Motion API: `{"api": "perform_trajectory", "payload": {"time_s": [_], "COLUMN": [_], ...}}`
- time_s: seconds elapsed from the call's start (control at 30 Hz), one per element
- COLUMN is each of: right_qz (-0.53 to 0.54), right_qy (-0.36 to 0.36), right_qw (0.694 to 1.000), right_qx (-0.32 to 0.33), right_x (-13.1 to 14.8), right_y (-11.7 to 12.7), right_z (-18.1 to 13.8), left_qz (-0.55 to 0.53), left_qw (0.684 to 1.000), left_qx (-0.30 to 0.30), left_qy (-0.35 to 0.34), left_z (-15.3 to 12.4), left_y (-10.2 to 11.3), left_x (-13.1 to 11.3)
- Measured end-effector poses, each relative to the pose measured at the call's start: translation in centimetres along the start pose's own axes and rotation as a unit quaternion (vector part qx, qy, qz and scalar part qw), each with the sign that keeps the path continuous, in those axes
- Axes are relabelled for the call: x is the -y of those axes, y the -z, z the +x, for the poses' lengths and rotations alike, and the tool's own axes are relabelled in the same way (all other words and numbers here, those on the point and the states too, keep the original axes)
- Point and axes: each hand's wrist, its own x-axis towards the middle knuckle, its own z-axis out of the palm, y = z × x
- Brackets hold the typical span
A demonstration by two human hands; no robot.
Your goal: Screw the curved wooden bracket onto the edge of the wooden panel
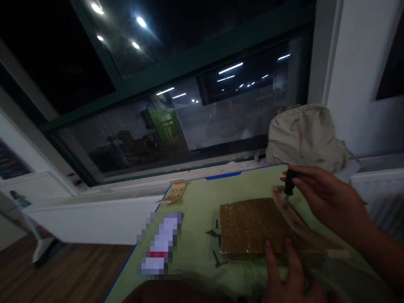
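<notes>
A short screwdriver (289, 182) with a black handle is pinched in the fingers of my right hand (331, 200). Its metal shaft points down onto a curved strip of light wood (295, 221), near the strip's far end; whether a screw sits under the tip is too small to tell. That strip lies across the right part of a brown, tape-wrapped board (249, 225). My left hand (290, 277) rests at the board's front edge, two fingers stretched out and apart on it. Several dark screws (213, 232) lie beside the board's left edge.
A green-topped table (192, 235) bears these things. On its far left lies another curved wooden piece (177, 191) with holes, behind a blurred-out flat item (162, 244). A beige backpack (303, 134) stands by the window. Radiators (94, 221) flank the table; a broom-like tool (42, 248) is at left.
</notes>
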Motion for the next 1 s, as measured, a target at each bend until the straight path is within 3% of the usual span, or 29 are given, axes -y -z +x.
{"api": "perform_trajectory", "payload": {"time_s": [0.1, 0.2, 0.33, 0.43, 0.63, 0.77, 0.87, 0.93, 1.0], "right_qz": [0.008, -0.018, 0.007, 0.048, 0.062, 0.035, 0.08, 0.114, 0.104], "right_qy": [-0.02, 0.028, 0.08, 0.056, -0.002, 0.024, 0.062, 0.044, 0.025], "right_qw": [0.999, 0.999, 0.997, 0.997, 0.997, 0.997, 0.995, 0.992, 0.994], "right_qx": [-0.031, -0.033, -0.009, 0.012, -0.051, -0.058, -0.013, 0.02, 0.004], "right_x": [-0.2, -0.2, 0.1, 0.3, -0.3, -0.6, -0.5, -0.5, -0.7], "right_y": [0.1, 0.0, -0.5, -0.8, -0.4, -0.6, -1.2, -1.6, -1.7], "right_z": [0.4, 0.4, -0.4, -0.8, 0.1, -0.1, -0.8, -1.2, -1.2], "left_qz": [0.006, 0.001, 0.001, 0.037, 0.057, 0.025, -0.008, -0.016, -0.053], "left_qw": [0.992, 0.984, 0.991, 0.993, 0.985, 0.983, 0.993, 0.996, 0.996], "left_qx": [-0.08, -0.134, -0.108, -0.082, -0.143, -0.166, -0.116, -0.092, -0.058], "left_qy": [0.1, 0.117, 0.078, 0.07, 0.077, 0.071, 0.012, -0.007, -0.033], "left_z": [-0.2, -0.1, -0.1, -0.4, 0.1, 0.6, 0.3, 0.0, -0.2], "left_y": [-0.3, -0.1, -0.2, -0.8, -1.2, -1.5, -1.9, -1.6, -0.3], "left_x": [-0.7, -0.6, -0.3, -0.7, -0.8, -0.4, 0.1, 0.7, 1.5]}}
